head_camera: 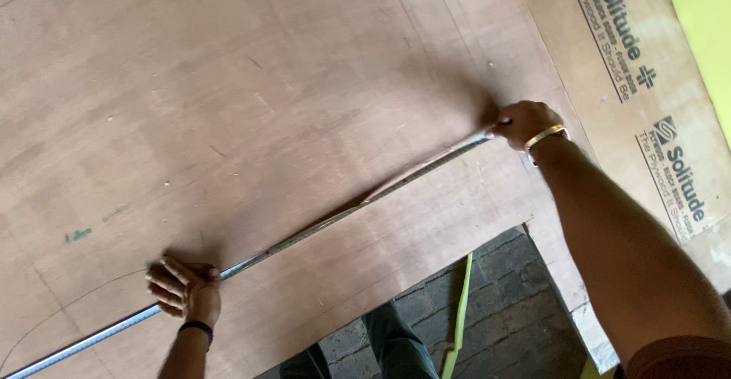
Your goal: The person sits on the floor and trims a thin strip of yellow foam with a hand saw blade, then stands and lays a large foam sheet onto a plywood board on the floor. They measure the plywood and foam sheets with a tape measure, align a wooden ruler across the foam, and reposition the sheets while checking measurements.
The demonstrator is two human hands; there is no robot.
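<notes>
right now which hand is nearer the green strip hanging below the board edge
Right. The right hand presses the metal ruler on the plywood board up and right of the green strip; the left hand holds the ruler down farther off, to the strip's left.

Left hand (pixel 185 286) pressing flat on long metal straightedge (pixel 320 225), fingers spread, black band at wrist; right hand (pixel 525 123) pinching far end of same straightedge, gold watch (pixel 545 135) on wrist. Straightedge lying diagonally across brown plywood sheet (pixel 228 97), faint curved pencil line near left hand. Second printed plywood sheet (pixel 647 82) at right edge. Brick floor (pixel 510 310), yellow-green strip (pixel 460 303), dark trouser legs below sheet edge
</notes>
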